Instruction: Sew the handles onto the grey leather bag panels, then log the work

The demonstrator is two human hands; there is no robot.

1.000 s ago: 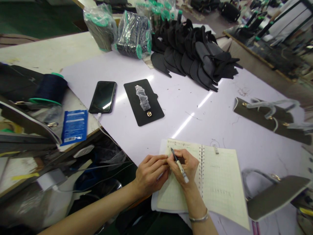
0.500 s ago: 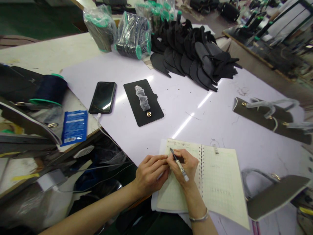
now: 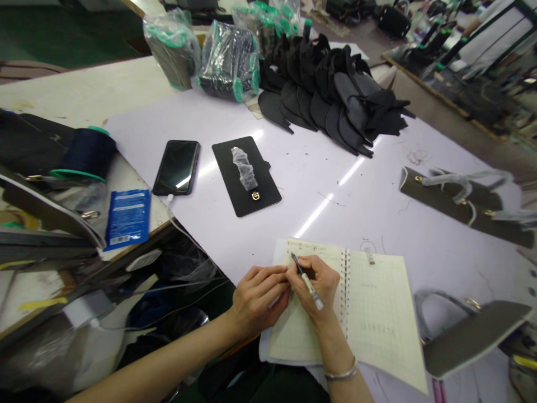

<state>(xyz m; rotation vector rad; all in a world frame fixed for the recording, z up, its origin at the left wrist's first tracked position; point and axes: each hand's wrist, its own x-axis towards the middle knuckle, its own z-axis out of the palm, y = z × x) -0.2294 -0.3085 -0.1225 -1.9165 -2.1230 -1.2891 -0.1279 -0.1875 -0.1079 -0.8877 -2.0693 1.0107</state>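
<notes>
A spiral-bound notebook (image 3: pixel 377 302) lies open on the white work surface, with handwriting near the top of its left page. My right hand (image 3: pixel 316 285) is closed around a pen (image 3: pixel 309 286), its tip at the upper part of that page. My left hand (image 3: pixel 260 296) rests at the notebook's left edge, fingers curled together and fingertips against my right hand; whatever may be under them is hidden. Beyond the hands lies a black flat piece (image 3: pixel 247 196) with a plastic-wrapped part and a gold-coloured fitting.
A phone (image 3: pixel 176 167) with a white cable and a blue packet (image 3: pixel 128 217) lie left. Wrapped thread spools (image 3: pixel 230 60) and a pile of black pieces (image 3: pixel 331 101) stand behind. Dark panels with wrapped straps (image 3: pixel 474 207) and another panel (image 3: pixel 474 336) are right.
</notes>
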